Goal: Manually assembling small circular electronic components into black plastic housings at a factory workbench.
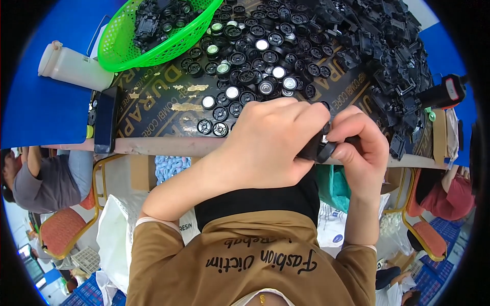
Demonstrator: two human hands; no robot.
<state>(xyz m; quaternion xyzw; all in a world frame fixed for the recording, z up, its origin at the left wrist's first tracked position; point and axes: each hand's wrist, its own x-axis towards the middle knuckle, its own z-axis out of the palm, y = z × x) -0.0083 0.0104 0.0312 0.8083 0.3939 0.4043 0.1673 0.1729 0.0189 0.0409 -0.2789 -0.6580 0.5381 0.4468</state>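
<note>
My left hand (286, 143) is closed round a black plastic part, probably a toy car chassis, mostly hidden by the fingers. A small black wheel (326, 151) shows at that part's right side, with a bit of silver above it. Thumb and bent forefinger of my right hand (363, 148) pinch at this wheel. Both hands meet just over the table's near edge. Beyond them lies a heap of black toy wheels (247, 76), some with white or silver hubs. To the right spreads a big pile of black chassis parts (388, 61).
A green basket (148, 62) holding black assemblies stands at the far left. Nearby are a whitish jar (71, 66) lying on its side and a dark phone-like slab (105, 120). A black device (443, 93) sits at the right. Other people sit to both sides.
</note>
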